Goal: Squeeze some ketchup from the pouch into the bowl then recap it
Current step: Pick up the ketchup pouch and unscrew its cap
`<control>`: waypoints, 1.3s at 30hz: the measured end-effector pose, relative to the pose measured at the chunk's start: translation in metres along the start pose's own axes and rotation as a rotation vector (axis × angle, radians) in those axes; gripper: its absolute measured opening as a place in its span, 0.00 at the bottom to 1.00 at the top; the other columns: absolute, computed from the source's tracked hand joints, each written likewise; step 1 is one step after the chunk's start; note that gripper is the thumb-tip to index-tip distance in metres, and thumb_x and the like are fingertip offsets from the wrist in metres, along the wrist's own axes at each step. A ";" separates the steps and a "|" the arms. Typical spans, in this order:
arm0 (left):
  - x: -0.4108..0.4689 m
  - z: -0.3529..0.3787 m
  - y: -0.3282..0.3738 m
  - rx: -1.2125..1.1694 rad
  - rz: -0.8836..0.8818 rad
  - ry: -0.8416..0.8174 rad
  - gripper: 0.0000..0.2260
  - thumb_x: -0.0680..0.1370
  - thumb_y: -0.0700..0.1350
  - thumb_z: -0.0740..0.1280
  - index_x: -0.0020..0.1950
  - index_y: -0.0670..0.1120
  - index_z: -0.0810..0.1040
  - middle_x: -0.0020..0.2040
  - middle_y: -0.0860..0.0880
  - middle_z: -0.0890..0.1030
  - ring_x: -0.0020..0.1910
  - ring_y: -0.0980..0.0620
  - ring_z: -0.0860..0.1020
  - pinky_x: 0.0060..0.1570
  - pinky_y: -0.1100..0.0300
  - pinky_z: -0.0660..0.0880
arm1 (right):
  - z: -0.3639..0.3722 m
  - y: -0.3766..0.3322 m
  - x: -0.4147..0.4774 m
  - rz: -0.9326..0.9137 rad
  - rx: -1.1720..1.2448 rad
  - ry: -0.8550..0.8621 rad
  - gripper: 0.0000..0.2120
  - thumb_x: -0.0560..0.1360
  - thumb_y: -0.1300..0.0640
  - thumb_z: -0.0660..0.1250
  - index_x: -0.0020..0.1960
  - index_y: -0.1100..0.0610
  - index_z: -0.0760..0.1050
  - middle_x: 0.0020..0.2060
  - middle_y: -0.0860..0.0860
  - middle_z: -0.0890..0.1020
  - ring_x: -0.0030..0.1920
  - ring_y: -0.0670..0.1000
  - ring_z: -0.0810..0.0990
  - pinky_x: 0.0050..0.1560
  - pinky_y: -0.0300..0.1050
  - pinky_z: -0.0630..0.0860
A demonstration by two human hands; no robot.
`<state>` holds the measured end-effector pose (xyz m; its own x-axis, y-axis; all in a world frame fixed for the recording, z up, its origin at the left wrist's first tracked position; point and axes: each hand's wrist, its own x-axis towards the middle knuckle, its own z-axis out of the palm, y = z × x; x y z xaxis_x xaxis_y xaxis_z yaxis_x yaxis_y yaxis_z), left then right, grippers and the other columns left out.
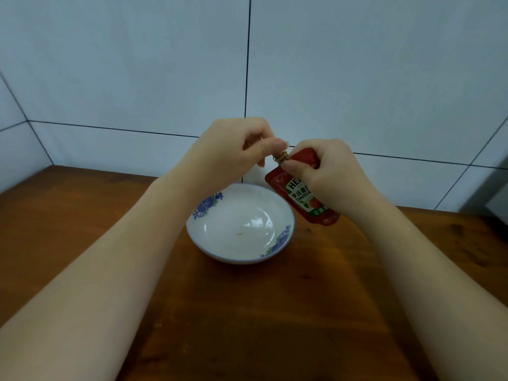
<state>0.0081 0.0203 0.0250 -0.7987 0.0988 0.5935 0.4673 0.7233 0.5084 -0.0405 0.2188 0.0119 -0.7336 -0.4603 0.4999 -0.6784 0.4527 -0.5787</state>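
Observation:
My right hand (327, 171) holds a red ketchup pouch (305, 200) upright by its upper part, above the table just right of the bowl. Its spout (281, 158) points up and to the left. My left hand (236, 145) pinches the top of the spout with thumb and fingers; the cap itself is hidden under those fingertips. Below the hands sits a white bowl (240, 224) with blue flower patterns on its rim; only a tiny speck shows inside it.
The bowl stands on a brown wooden table (247, 312) set into a corner of pale tiled walls (137, 78). A grey object edge (494, 196) shows at the far right.

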 end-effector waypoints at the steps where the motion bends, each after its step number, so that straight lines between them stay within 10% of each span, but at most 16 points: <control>1: -0.001 0.000 0.000 -0.034 0.000 0.000 0.11 0.75 0.63 0.66 0.53 0.61 0.80 0.41 0.57 0.85 0.33 0.55 0.79 0.37 0.56 0.78 | 0.000 0.000 0.000 0.002 -0.004 -0.003 0.07 0.77 0.51 0.74 0.40 0.45 0.81 0.34 0.43 0.83 0.37 0.43 0.82 0.35 0.38 0.75; 6: -0.001 -0.001 0.002 -0.072 0.061 -0.001 0.10 0.77 0.47 0.72 0.55 0.60 0.82 0.44 0.62 0.83 0.35 0.56 0.79 0.38 0.70 0.72 | -0.001 -0.001 0.000 0.002 -0.007 0.013 0.10 0.77 0.50 0.74 0.38 0.42 0.79 0.34 0.43 0.83 0.37 0.44 0.83 0.35 0.39 0.76; 10: 0.000 0.002 0.004 -0.036 0.006 0.011 0.05 0.75 0.57 0.69 0.46 0.60 0.83 0.39 0.60 0.84 0.35 0.55 0.80 0.37 0.65 0.75 | -0.001 0.001 0.000 0.012 -0.014 0.007 0.09 0.77 0.50 0.74 0.38 0.44 0.80 0.35 0.43 0.83 0.38 0.44 0.83 0.35 0.41 0.76; 14: -0.002 0.000 0.002 -0.060 0.036 -0.018 0.11 0.76 0.54 0.70 0.58 0.58 0.83 0.45 0.58 0.84 0.36 0.58 0.77 0.38 0.71 0.72 | -0.001 0.000 0.000 0.008 0.003 0.016 0.09 0.77 0.50 0.73 0.39 0.42 0.80 0.35 0.42 0.83 0.38 0.44 0.83 0.36 0.40 0.75; 27: 0.001 -0.010 -0.010 0.087 -0.213 0.091 0.08 0.80 0.52 0.67 0.46 0.51 0.83 0.40 0.53 0.84 0.40 0.51 0.81 0.45 0.57 0.77 | -0.004 -0.001 0.000 0.057 0.021 0.022 0.12 0.78 0.51 0.73 0.37 0.41 0.79 0.34 0.42 0.83 0.37 0.42 0.82 0.33 0.35 0.74; 39: -0.019 -0.031 -0.065 0.553 -0.549 -0.238 0.12 0.76 0.39 0.71 0.36 0.55 0.79 0.48 0.48 0.84 0.50 0.45 0.81 0.53 0.56 0.77 | -0.001 0.002 0.000 0.086 0.036 0.001 0.10 0.79 0.50 0.72 0.39 0.41 0.79 0.38 0.43 0.84 0.39 0.42 0.83 0.32 0.34 0.75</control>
<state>0.0044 -0.0501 -0.0003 -0.9478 -0.2703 0.1689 -0.2193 0.9376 0.2698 -0.0418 0.2207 0.0107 -0.7893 -0.4203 0.4476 -0.6108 0.4627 -0.6426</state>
